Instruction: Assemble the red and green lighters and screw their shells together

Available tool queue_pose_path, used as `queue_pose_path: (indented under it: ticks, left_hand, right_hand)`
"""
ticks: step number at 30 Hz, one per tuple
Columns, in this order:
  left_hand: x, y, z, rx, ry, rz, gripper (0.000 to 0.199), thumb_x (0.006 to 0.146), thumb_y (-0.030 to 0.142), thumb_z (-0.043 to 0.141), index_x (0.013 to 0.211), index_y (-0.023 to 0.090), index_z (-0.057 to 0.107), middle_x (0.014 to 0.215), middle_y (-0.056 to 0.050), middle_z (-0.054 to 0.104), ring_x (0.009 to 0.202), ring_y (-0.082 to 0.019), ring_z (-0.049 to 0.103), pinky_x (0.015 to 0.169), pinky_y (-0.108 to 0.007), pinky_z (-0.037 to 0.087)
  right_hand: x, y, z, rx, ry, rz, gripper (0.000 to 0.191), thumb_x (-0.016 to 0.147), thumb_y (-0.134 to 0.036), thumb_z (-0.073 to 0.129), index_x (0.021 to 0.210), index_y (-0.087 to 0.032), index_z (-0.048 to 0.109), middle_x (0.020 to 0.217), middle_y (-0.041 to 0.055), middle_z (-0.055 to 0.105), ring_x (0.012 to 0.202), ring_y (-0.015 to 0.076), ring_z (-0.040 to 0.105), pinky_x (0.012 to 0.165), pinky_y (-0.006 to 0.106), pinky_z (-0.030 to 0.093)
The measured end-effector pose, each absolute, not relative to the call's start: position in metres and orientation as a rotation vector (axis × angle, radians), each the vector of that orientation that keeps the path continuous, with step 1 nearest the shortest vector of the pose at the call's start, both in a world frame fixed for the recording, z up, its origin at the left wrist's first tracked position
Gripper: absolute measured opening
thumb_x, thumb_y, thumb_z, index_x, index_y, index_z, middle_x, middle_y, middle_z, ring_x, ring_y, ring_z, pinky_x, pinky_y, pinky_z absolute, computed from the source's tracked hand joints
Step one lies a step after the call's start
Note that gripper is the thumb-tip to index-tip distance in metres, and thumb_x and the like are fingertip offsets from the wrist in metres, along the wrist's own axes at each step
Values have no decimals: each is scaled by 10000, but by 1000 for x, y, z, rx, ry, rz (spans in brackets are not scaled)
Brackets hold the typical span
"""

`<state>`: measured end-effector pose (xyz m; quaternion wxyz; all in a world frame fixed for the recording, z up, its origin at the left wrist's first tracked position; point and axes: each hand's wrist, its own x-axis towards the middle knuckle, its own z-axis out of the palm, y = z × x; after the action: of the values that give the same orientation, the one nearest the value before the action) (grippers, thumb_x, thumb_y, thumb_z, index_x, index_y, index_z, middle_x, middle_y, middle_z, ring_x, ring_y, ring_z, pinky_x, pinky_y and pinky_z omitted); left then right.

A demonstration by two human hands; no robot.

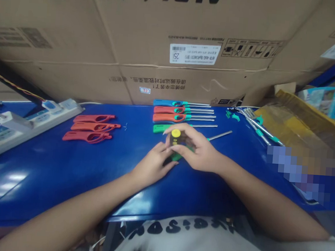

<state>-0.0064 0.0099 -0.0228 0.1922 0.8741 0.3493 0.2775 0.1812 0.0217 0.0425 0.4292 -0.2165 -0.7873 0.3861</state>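
My right hand (pixel 194 146) is wrapped round a dark tool with a yellow round end (pixel 175 133), held upright above a green lighter (pixel 177 156). My left hand (pixel 156 161) grips the green lighter's body from the left, its fingers close under the tool. The lighter's metal tube (pixel 220 135) points out to the right beyond my right hand. The tool's lower tip is hidden by my fingers. Just behind my hands lie a green lighter (pixel 160 129) and several more in red, orange and blue, their metal tubes pointing right.
Three red lighter bodies (pixel 91 127) lie at the left, near a white power strip (pixel 32 127). At the right are loose metal tubes (pixel 260 128), small green parts (pixel 235 117) and a yellow-taped plastic bag (pixel 294 123). A large cardboard box (pixel 133 42) stands behind the blue table (pixel 94 185).
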Motion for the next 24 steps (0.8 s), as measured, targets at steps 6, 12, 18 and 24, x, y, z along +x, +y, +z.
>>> queue_pose_path:
  ticks: [6,12,18,24]
  left_hand:
    - [-6,10,-23,2450,1002,766,111,954,206,591,1003,173,685,1014,-87,685,940,-239,644,837,-391,559]
    - [-9,12,-13,2441,1026,704,300,918,256,669,1207,175,661,1064,-95,697,1000,-254,652,910,-418,555]
    - [-16,21,-4,2430,1077,653,417,893,201,644,1308,166,628,1155,-108,696,1052,-248,661,944,-410,559]
    - [-17,25,-5,2430,1114,663,424,880,188,632,1303,186,644,1162,-97,688,1056,-242,659,956,-402,561]
  right_hand:
    - [183,20,40,-622,-2043,314,346,814,-352,816,975,-235,533,851,-11,651,709,139,625,657,261,532]
    - [194,23,50,-818,-1787,529,376,813,-390,808,1004,-239,522,891,-15,612,703,123,613,605,241,529]
    - [256,49,49,-947,-1649,342,237,902,-351,697,1008,-240,516,884,-13,614,608,110,582,519,239,498]
    - [323,67,26,-1205,-1882,-149,94,901,-281,634,962,-234,581,943,66,663,866,233,651,790,376,543]
